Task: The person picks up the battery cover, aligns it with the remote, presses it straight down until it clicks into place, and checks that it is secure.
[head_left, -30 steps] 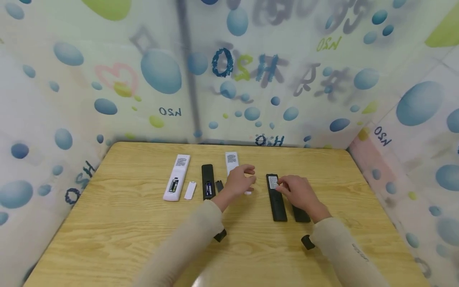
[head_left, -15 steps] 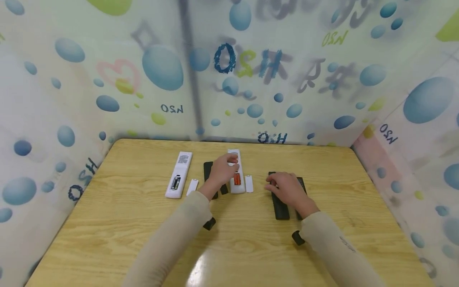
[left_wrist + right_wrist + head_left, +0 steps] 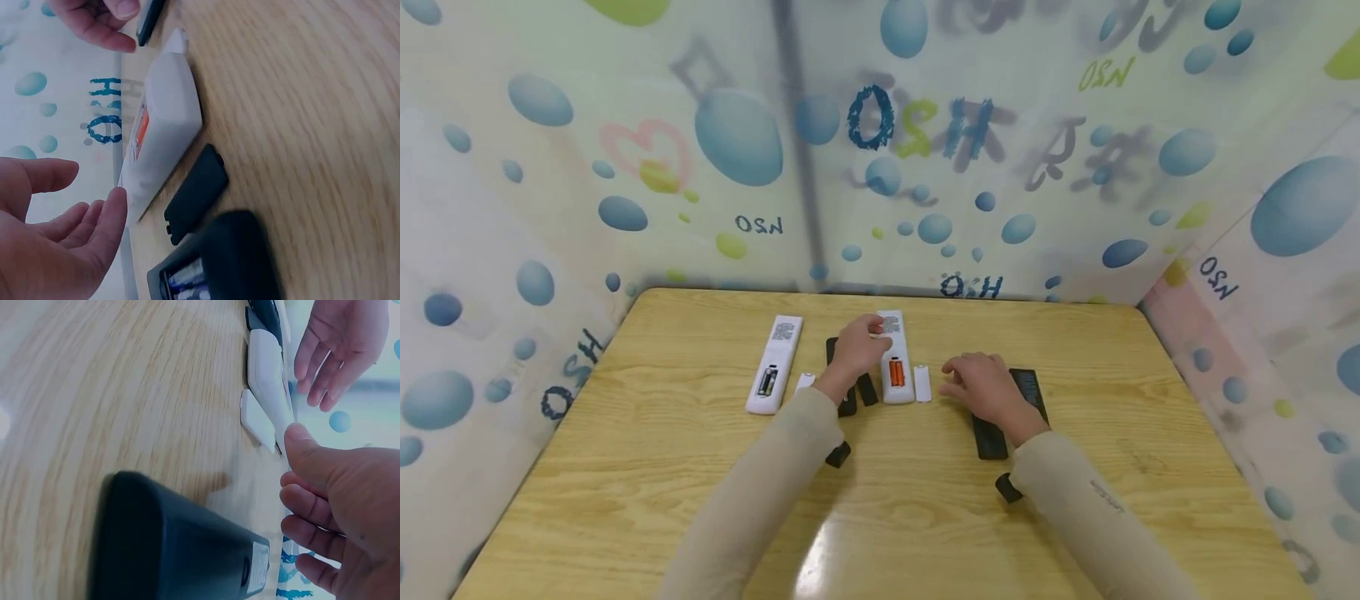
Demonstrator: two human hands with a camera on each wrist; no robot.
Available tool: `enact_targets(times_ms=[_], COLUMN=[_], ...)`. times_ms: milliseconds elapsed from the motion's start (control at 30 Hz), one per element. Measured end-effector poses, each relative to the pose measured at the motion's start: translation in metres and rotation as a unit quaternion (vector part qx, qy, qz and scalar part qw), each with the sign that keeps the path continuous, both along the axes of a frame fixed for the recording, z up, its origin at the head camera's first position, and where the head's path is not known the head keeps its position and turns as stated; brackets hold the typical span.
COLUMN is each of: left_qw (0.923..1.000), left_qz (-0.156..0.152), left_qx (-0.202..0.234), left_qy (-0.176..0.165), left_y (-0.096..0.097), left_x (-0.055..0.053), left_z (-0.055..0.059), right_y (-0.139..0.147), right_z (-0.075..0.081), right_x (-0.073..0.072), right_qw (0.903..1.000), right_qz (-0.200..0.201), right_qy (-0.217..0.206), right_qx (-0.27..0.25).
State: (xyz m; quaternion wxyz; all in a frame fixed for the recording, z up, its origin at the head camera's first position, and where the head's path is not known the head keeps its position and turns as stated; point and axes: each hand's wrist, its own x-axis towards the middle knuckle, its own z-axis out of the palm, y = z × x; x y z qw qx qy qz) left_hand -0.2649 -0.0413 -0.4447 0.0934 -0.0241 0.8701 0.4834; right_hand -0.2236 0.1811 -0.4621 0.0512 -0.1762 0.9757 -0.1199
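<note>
"Hands?"
"Left hand (image 3: 859, 346) half-spread, fingers bent, holding nothing, hovering by the white remote (image 3: 893, 342) with orange batteries (image 3: 897, 372). Right hand (image 3: 987, 385) same, over the far end of a black remote (image 3: 991, 438)."
"Room?"
"White cover (image 3: 922, 383) just beside white remote, then a gap. Table (image 3: 940, 533) stretches wide in front."
"Surfaces?"
"Smooth plastic, long bars, rounded ends; streaky wood grain."
</note>
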Motion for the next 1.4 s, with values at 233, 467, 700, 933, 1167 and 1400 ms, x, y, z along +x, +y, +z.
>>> enact_targets(times_ms=[233, 467, 700, 933, 1167, 1400], left_qw=[0.9988, 0.996, 0.9944, 0.9936, 0.9916, 0.991], left_qz=[0.002, 0.018, 0.026, 0.029, 0.037, 0.046], left_qx=[-0.037, -0.079, -0.09, -0.101, -0.121, -0.122], left_qy=[-0.032, -0.038, -0.049, -0.043, -0.028, -0.031], left_y=[0.008, 0.014, 0.016, 0.017, 0.021, 0.024], left_x=[-0.005, -0.01, -0.015, -0.018, -0.019, -0.019], left_z=[-0.001, -0.003, -0.011, -0.014, -0.013, -0.01], right_y=[-0.01, -0.018, -0.023, -0.031, -0.036, -0.037], right_z=[-0.001, -0.001, -0.004, -0.007, -0.01, -0.009], right_x=[-0.003, -0.005, -0.007, -0.01, -0.013, -0.015], right_qw=[0.9998, 0.9993, 0.999, 0.9983, 0.9982, 0.9974], right_qz=[-0.003, -0.006, -0.012, -0.014, -0.015, -0.016], right_qy=[-0.016, -0.023, -0.02, -0.016, -0.02, -0.029], right_qx=[0.012, 0.027, 0.039, 0.053, 0.055, 0.063])
